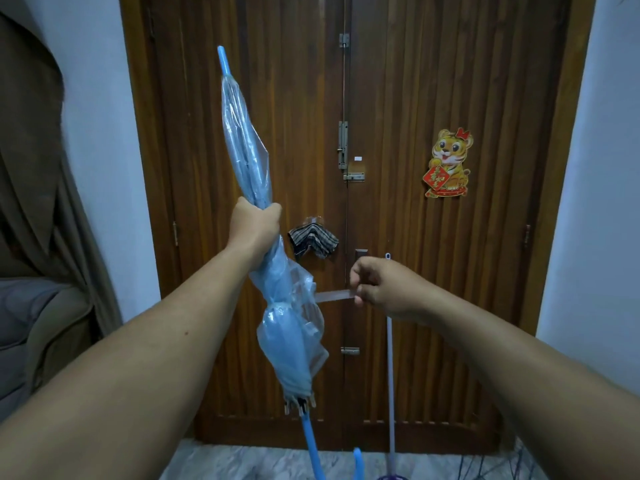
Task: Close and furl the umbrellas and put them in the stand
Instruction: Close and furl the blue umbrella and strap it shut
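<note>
I see my left hand (254, 225) with its fingers wrapped round the middle of the blue umbrella (249, 147), held nearly upright before the wooden door (415, 98), tip up, curved handle down by the floor. My right hand (379, 287) pinches the end of the clear strap (332, 295), stretched sideways from the gathered canopy. A white pole (390, 375), perhaps a mop, leans against the door.

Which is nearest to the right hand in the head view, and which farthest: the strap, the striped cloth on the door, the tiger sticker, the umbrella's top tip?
1. Strap: pinched in the fingers of the right hand.
2. Striped cloth: up and left, on the door.
3. Tiger sticker: above, to the right.
4. Umbrella top tip: far upper left.
</note>
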